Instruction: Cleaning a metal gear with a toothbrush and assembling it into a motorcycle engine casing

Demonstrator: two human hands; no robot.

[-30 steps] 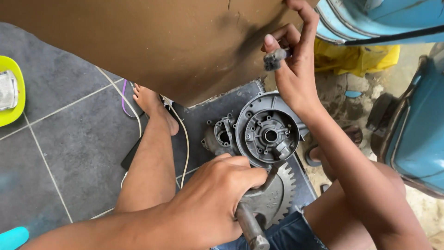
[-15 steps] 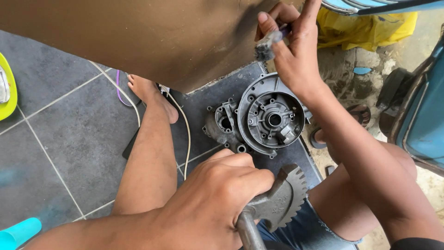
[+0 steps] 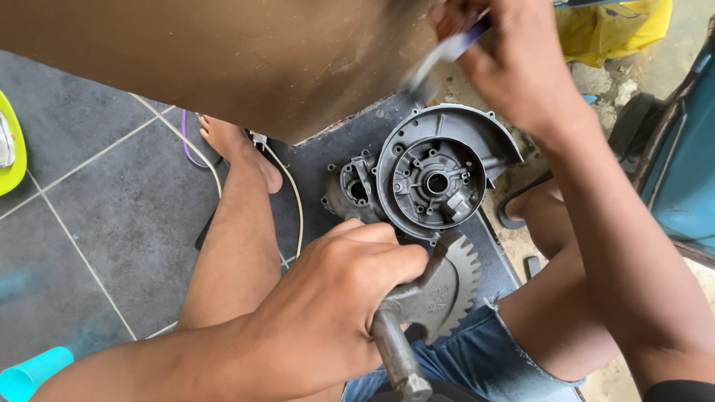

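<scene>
Head view: left hand (image 3: 328, 298) clamped round toothed gear shaft (image 3: 436, 298), right hand (image 3: 514, 67) pinching blurry tool (image 3: 447, 52); best kept steady over casing (image 3: 436, 179).

To your left, grey floor tiles (image 3: 97, 208) run under pale grout lines. A yellow-green dish (image 3: 11, 152) pokes in at the left edge, and a turquoise cup (image 3: 33, 372) lies at the bottom left corner. A white cord (image 3: 294, 201) and a purple cord (image 3: 184, 141) trail past your bare foot (image 3: 238, 152). Top right, there's crumpled yellow plastic (image 3: 618, 30); on the right edge, a teal panel (image 3: 689, 171).
</scene>
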